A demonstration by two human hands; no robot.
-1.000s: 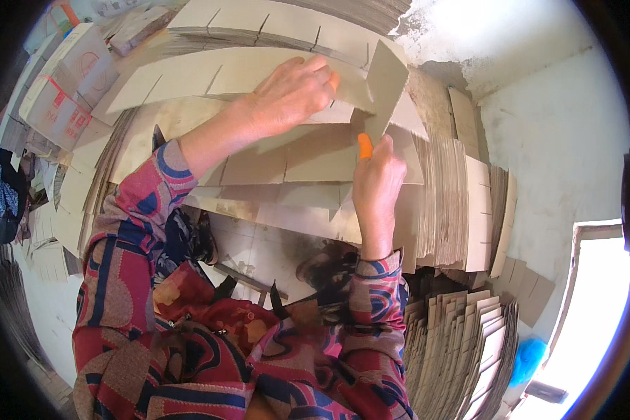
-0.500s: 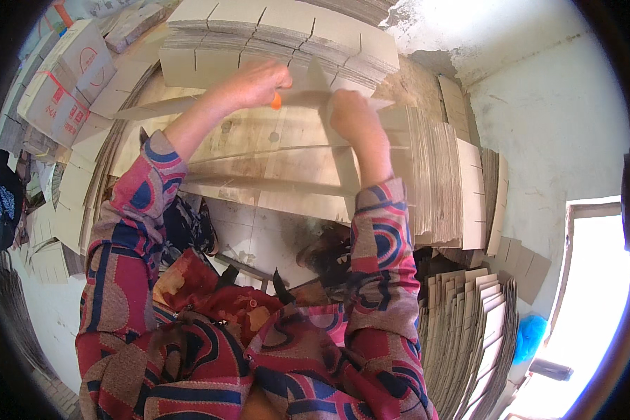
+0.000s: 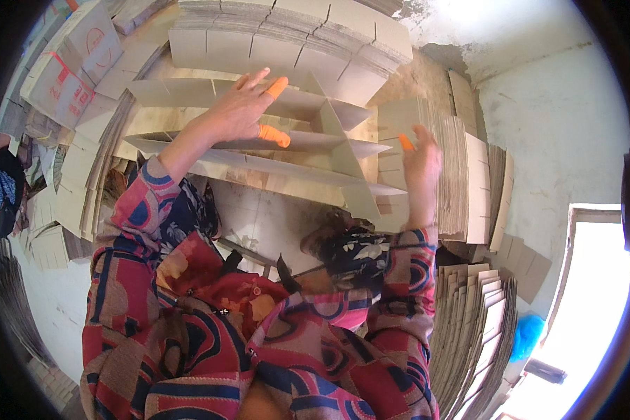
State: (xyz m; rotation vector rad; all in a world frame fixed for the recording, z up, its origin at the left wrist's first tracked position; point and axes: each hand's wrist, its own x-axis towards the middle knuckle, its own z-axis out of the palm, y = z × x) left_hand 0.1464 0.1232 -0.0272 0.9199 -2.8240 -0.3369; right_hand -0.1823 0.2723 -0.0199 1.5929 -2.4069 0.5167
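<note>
My left hand (image 3: 241, 112), with orange rubber tips on thumb and a finger, rests flat with fingers spread on long cardboard strips (image 3: 210, 140) that stand on edge in parallel. A shorter slotted cardboard cross piece (image 3: 339, 150) sits across the strips to its right. My right hand (image 3: 420, 164), also with an orange fingertip cover, reaches to the right against a stack of slotted cardboard pieces (image 3: 462, 175), its fingers apart and touching the top sheets.
A pile of slotted cardboard sheets (image 3: 294, 35) lies beyond the strips. More cardboard stacks (image 3: 476, 329) stand at the lower right, printed cartons (image 3: 63, 63) at the upper left. A white wall (image 3: 560, 112) and bright window (image 3: 595, 294) are on the right.
The long strips now stand spread apart with a cross piece slotted in. My left hand stayed on the strips; my right hand moved right and down to the side stack.
</note>
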